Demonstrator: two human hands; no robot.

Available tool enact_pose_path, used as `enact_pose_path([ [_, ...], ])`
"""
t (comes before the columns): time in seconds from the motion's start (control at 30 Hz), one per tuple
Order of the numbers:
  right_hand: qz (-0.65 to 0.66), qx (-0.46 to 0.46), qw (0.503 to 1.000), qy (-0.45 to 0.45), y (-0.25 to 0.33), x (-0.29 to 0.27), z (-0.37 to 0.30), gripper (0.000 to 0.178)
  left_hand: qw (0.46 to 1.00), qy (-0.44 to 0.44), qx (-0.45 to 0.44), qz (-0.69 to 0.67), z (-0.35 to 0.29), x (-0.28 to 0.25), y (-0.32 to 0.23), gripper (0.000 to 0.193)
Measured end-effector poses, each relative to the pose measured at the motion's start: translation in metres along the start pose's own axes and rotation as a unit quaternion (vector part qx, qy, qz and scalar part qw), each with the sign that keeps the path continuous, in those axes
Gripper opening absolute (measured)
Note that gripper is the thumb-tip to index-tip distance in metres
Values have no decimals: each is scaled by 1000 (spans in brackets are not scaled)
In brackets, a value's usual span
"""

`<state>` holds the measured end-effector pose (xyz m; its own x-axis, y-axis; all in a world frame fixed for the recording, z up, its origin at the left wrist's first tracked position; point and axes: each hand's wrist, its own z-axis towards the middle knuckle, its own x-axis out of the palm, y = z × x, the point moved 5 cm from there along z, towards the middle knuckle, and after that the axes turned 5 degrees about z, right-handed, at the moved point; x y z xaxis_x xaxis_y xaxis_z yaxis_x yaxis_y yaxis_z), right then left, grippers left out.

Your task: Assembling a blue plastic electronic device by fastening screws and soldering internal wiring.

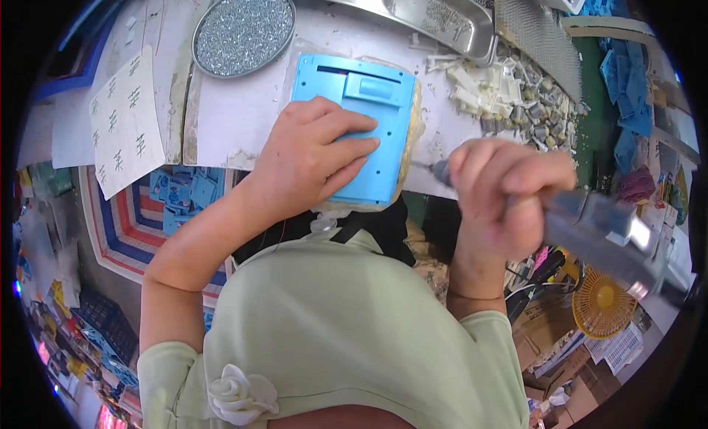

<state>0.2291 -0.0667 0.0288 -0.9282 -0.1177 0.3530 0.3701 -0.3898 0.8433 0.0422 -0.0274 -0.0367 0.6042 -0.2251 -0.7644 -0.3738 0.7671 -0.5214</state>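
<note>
A light blue plastic housing panel (354, 145), with a slot and a raised block near its far end and small holes in it, lies on a padded rest wrapped in clear film (415, 123) at the table's near edge. My left hand (313, 149) lies on the panel's left half, fingers stretched out across it and slightly apart. To the right of the panel, my right hand (505, 189) is wrapped round a dark electric screwdriver (608, 226). The tool's thin bit points left toward the panel's right edge and looks apart from it; motion blurs this part.
Behind the panel stand a round dish of small screws (245, 32) and a metal tray (442, 20) with small parts. White plastic pieces (483, 86) and small metal parts (542, 112) lie to the right. A handwritten sheet (125, 127) hangs over the left edge; a yellow fan (605, 302) is at lower right.
</note>
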Motion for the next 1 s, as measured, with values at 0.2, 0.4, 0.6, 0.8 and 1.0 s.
enact_pose_path([
  [0.2,11,20,1000,-15,-10,5,-20,23,998,-17,-23,-63,4,-4,9,36],
  [0.4,-20,-62,998,8,39,6,33,25,993,4,21,119,52,-3,31,42],
  [0.6,-57,-80,995,-29,85,-57,71,14,972,-233,-14,34,-51,-156,29,33],
  [0.8,-163,32,968,-189,54,-105,67,19,639,-519,-567,-32,-537,-127,152,40],
  [1.0,-196,-24,971,-135,50,-107,98,27,396,-380,-825,133,-678,-46,117,65],
])
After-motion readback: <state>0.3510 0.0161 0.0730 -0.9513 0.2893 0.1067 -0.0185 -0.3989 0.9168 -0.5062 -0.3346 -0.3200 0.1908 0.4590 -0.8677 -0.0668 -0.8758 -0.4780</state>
